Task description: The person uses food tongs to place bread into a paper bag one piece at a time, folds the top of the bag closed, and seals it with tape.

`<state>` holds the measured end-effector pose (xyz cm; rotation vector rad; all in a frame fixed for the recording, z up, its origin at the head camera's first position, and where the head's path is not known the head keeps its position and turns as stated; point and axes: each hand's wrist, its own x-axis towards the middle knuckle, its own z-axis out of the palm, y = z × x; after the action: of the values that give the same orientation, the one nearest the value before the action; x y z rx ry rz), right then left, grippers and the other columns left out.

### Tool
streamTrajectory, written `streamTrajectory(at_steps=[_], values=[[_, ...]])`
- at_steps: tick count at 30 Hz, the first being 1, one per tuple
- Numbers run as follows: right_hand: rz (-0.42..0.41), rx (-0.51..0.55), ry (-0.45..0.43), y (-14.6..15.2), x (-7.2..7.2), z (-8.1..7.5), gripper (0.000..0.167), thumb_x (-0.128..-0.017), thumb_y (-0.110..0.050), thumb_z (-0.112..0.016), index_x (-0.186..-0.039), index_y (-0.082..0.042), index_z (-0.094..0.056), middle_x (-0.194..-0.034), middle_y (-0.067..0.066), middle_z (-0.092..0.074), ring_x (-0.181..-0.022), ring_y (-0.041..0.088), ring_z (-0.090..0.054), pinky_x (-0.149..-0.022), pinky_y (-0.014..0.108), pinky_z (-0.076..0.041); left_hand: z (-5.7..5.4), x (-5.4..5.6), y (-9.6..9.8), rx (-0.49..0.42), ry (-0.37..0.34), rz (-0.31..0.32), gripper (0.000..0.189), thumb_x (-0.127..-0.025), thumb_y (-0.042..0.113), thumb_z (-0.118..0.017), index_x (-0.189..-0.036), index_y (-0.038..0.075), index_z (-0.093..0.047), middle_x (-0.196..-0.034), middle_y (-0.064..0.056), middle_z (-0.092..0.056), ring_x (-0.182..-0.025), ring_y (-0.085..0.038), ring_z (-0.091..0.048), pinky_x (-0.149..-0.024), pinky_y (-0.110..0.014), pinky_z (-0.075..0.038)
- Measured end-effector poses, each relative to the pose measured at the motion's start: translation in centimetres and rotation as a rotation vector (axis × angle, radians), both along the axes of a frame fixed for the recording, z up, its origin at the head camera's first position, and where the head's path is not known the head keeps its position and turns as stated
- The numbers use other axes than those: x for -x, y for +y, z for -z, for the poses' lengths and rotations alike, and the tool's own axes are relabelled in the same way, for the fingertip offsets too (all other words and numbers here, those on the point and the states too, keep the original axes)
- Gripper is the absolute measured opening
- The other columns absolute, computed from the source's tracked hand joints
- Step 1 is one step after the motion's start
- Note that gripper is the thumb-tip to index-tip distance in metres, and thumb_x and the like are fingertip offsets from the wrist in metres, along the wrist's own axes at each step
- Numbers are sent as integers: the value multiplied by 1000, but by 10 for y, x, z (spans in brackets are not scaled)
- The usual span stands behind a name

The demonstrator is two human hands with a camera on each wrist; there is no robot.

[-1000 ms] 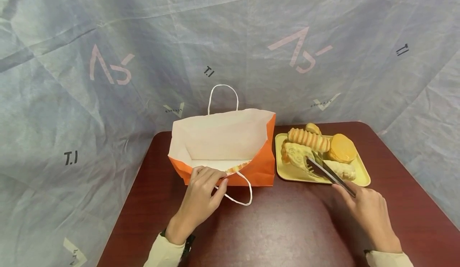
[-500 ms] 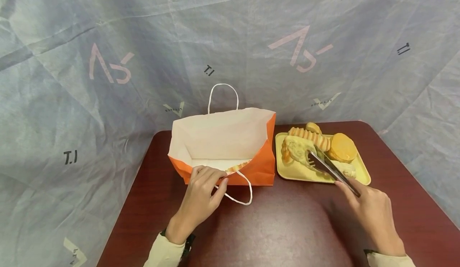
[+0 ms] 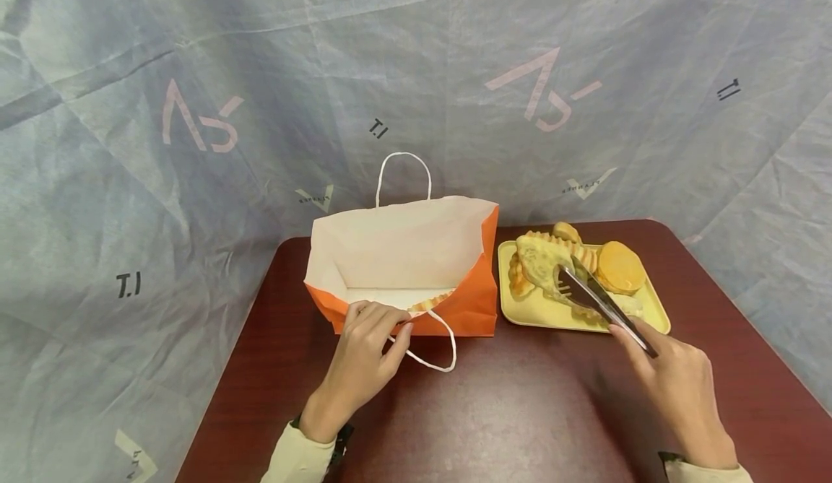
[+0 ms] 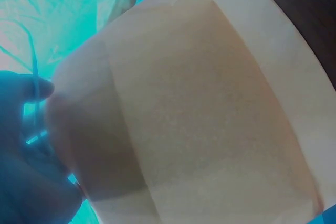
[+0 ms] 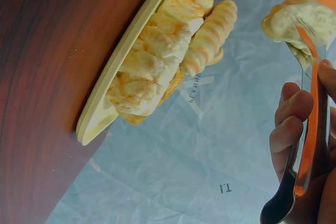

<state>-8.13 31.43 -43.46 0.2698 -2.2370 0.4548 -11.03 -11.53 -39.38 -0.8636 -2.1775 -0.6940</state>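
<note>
- The left hand (image 3: 364,357) rests on the near rim of the orange paper bag (image 3: 468,302), and its fingers (image 3: 380,317) are curled over this edge and pinch it, so the mouth stands wide open. It is good to keep this hold firm and low, so that the opening does not fold inward.
- The right hand (image 3: 679,389) holds the metal tongs (image 3: 598,302); its fingers (image 5: 289,121) are curled around the handles and press them together.
- The tongs pinch a flat pale pastry (image 3: 542,263), lifted a little above the yellow tray (image 3: 539,313), which stands on the desk (image 3: 507,411) just beside the bag on its right.
- In my judgement the pressure should be steady but gentle, because a soft pastry can tear or slip out of the tips.
- The way to the bag goes over its orange side wall, so the pastry needs enough height to pass the rim, and then it should go down into the middle of the opening.
- The ridged roll (image 5: 210,38) and the round bun (image 3: 620,268) remain on the tray behind; the tongs should not touch them.
</note>
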Motion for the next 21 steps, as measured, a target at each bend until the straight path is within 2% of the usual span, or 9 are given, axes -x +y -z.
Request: streamTrajectory(at_steps=[9, 21], values=[[-23, 34, 17, -4, -3, -7, 23, -83, -23, -79, -98, -7, -74, -48, -9, -39, -45, -6, -21, -40, 24, -21, 0, 0, 0, -1, 4, -2, 9, -94, 16, -63, -95, 11, -70, -89, 1, -68, -84, -16, -63, -89, -40, -40], [-37, 18, 9, -5, -5, -11, 25, -82, -19, -80, -100, -3, -74, -49, -4, -45, -44, -2, -24, -41, 24, -25, 1, -1, 1, 0, -7, -1, 10, -95, 17, -63, -95, 10, -70, -89, 2, -68, -84, -16, -62, -89, -40, -40]])
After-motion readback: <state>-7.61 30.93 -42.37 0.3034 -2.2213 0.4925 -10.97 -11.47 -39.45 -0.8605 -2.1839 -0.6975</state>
